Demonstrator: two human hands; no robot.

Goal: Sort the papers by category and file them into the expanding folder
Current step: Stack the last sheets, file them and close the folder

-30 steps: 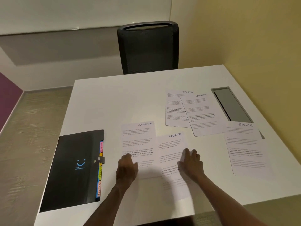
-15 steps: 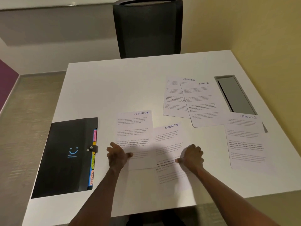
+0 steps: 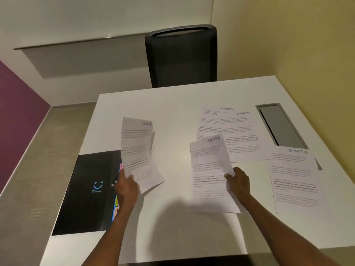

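Observation:
My left hand (image 3: pixel 125 187) pinches the lower left edge of a printed sheet headed SPORTS (image 3: pixel 137 150) and holds it up off the table. In my right hand (image 3: pixel 239 181) is a second SPORTS sheet (image 3: pixel 209 169), gripped at its right edge and also lifted. The black expanding folder (image 3: pixel 90 192), closed, with a blue smiley and coloured tabs along its right side, lies flat at the table's left, partly behind my left hand. Two overlapping SPORTS sheets (image 3: pixel 238 131) lie at the back right. Another SPORTS sheet (image 3: pixel 294 181) lies at the right.
The white table (image 3: pixel 172 104) has a grey cable hatch (image 3: pixel 281 125) set into its right side. A black mesh chair (image 3: pixel 182 56) stands at the far edge. A yellow wall runs along the right, and floor shows on the left.
Both hands were pressing on two overlapping sheets lying flat. Each hand has now taken one sheet, lifted it, and the two have moved apart, left and right.

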